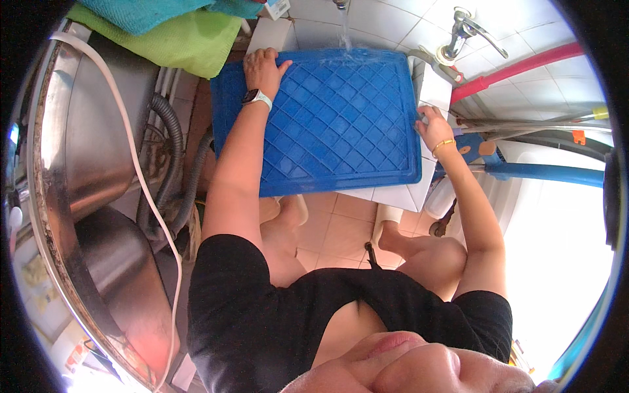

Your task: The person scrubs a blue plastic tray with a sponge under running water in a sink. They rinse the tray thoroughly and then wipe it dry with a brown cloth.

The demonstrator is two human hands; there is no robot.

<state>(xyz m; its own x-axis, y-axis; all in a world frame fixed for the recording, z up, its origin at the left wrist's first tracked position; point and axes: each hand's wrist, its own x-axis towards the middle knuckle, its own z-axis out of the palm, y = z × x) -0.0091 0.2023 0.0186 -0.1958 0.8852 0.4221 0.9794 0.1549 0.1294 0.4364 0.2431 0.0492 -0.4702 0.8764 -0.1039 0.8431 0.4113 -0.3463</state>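
A large blue plastic panel (339, 118) with raised lattice ribs lies in front of me, its surface wet at the far end. Water from a tap (341, 4) runs onto its far edge. My left hand (263, 69), wearing a watch, grips the panel near its far left corner, the fingers reaching over the edge and the thumb spread on the ribs. At the panel's right edge, my right hand (435, 127) holds on with bent fingers; a bracelet circles that wrist. Beneath the panel shows a white tiled ledge (393, 195).
Stainless steel sink bowls (103, 123), grey corrugated hoses (169, 147) and a white cable (125, 123) lie left. Green cloth (196, 44) hangs at upper left. A second tap (459, 37), a red pipe (521, 69) and several poles (530, 125) occupy the right.
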